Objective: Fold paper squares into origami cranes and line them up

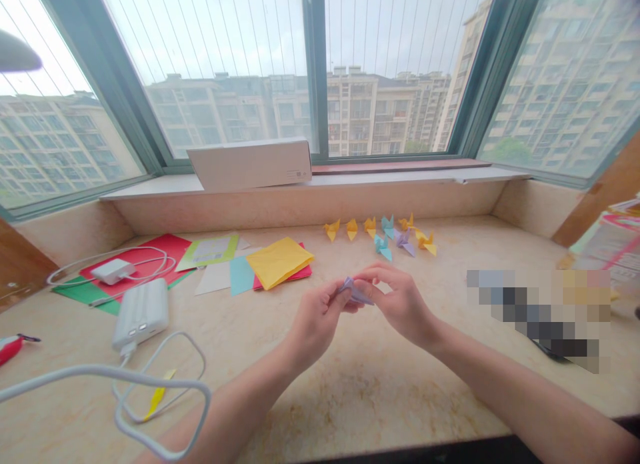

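A small piece of folded lilac paper (357, 292) is held between my two hands above the stone sill. My left hand (320, 317) pinches its left side between thumb and fingers. On the right side, the thumb and fingers of my right hand (400, 301) close on the same paper. My fingers cover part of it, so its full shape is hidden. Beyond my hands stand several folded paper cranes: yellow ones (331, 231), light blue ones (383, 247) and a lilac one (405, 243).
Left of my hands lie yellow paper (280, 261), light blue paper (242, 276) and red paper (173, 245). A white power bank (143, 311), a charger (114, 271) and looping cables (95, 371) occupy the left. A white box (250, 165) rests on the window ledge. A blurred-out object lies at right.
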`<action>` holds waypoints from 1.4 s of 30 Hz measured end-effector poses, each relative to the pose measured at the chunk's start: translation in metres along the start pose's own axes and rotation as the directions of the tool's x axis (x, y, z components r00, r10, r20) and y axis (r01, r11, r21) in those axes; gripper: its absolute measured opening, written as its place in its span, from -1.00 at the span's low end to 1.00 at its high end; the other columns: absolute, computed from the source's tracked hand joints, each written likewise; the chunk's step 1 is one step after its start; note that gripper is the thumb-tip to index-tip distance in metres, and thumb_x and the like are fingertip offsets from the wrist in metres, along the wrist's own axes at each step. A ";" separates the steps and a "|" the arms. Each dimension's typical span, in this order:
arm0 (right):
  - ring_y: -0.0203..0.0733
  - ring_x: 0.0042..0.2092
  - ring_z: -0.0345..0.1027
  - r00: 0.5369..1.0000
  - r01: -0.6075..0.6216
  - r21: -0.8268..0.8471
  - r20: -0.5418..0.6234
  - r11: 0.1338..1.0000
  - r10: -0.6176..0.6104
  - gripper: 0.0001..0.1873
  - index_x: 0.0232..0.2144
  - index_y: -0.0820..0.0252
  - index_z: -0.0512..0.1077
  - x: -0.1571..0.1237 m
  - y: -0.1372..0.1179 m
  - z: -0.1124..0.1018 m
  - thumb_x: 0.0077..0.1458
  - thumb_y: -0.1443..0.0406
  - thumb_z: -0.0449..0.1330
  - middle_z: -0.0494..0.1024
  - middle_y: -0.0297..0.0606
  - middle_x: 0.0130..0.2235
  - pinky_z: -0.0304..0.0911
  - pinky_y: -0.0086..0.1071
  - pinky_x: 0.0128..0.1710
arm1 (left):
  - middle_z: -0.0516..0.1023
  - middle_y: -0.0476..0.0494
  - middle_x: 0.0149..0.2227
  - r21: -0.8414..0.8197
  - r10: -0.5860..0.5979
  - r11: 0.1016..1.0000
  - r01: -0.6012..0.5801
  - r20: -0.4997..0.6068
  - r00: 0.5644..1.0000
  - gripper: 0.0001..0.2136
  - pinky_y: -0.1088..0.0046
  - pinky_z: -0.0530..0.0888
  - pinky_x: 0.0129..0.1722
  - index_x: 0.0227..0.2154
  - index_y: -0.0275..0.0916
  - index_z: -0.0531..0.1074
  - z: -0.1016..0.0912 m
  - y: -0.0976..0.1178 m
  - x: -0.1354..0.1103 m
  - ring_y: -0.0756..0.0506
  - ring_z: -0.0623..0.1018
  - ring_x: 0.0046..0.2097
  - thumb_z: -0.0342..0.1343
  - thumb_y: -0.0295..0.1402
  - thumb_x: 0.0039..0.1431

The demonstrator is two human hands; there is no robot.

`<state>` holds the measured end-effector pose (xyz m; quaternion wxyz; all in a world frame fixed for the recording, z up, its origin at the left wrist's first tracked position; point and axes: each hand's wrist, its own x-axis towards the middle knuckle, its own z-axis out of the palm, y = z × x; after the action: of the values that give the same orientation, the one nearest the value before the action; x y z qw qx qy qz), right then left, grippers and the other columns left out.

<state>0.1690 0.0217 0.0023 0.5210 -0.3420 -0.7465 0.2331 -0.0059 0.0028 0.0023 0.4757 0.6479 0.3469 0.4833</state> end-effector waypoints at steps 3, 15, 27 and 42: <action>-0.23 -0.29 0.39 1.000 -0.002 -0.008 -0.006 1.000 0.002 -0.91 -0.33 0.16 0.57 0.000 0.000 0.000 0.21 0.30 0.26 0.53 -0.30 -0.35 0.29 -0.34 -0.23 | 0.67 -0.20 -0.22 -0.006 0.005 1.000 -0.005 0.026 1.000 -0.78 0.36 0.59 -0.16 -0.19 -0.31 0.56 0.000 0.000 0.000 -0.15 0.65 -0.17 0.06 -0.30 0.33; -0.20 -0.30 0.40 0.999 0.007 -0.052 0.052 0.999 -0.004 -0.79 -0.44 0.18 0.54 0.001 -0.002 -0.002 0.23 0.24 0.25 0.51 -0.29 -0.38 0.27 -0.33 -0.23 | 0.66 -0.21 -0.33 0.229 -0.007 0.973 -0.005 0.050 0.999 -0.69 0.31 0.59 -0.23 -0.23 -0.30 0.52 -0.003 -0.016 -0.003 -0.16 0.66 -0.28 0.02 -0.15 0.35; -0.21 -0.28 0.42 0.999 -0.034 -0.008 -0.027 0.999 0.033 -0.88 -0.23 0.14 0.57 -0.001 -0.002 0.002 0.20 0.25 0.28 0.58 -0.27 -0.31 0.33 -0.32 -0.22 | 0.64 -0.19 -0.28 0.142 0.005 0.990 0.009 -0.092 0.996 -0.68 0.37 0.61 -0.38 -0.19 -0.25 0.35 0.001 -0.011 -0.001 -0.11 0.67 -0.38 -0.02 -0.06 0.36; -0.21 -0.31 0.46 0.997 0.072 -0.026 -0.016 0.997 -0.072 -0.88 -0.29 0.08 0.61 -0.006 -0.007 0.000 0.24 0.23 0.26 0.60 -0.28 -0.34 0.35 -0.35 -0.29 | 0.62 -0.13 -0.48 0.163 0.105 0.983 -0.088 -0.101 0.989 -0.62 0.43 0.56 -0.42 -0.32 -0.28 0.44 0.000 -0.007 -0.007 -0.08 0.63 -0.47 -0.04 -0.05 0.37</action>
<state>0.1680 0.0126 0.0034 0.5311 -0.3234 -0.7568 0.2016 -0.0081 -0.0009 -0.0065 0.3790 0.6724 0.3779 0.5114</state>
